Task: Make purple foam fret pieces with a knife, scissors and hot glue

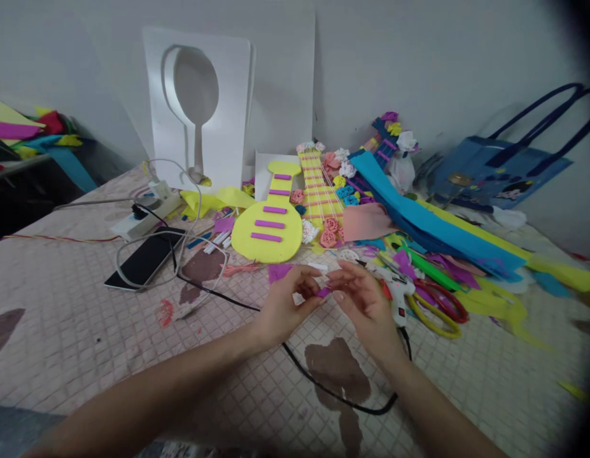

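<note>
My left hand (286, 304) pinches a small piece of purple paper (324, 292) between thumb and finger. The fingertips of my right hand (366, 308) close on the other side of the same piece. Just beyond the hands lies a flat purple paper scrap (279, 273). A yellow guitar-shaped cutout (242, 238) with several purple bars across its neck and body rests farther back. Right of my right hand is a white hot glue gun (400, 298), partly covered by that hand.
Scissors with red and yellow handles (438, 327) lie at the right. A black cord (314, 381) loops under my wrists. A phone (144, 259), power strip (146, 216) and white cable sit left. Behind stand a decorated yellow guitar (318, 184), white cutout board (232, 108) and blue bag (480, 168).
</note>
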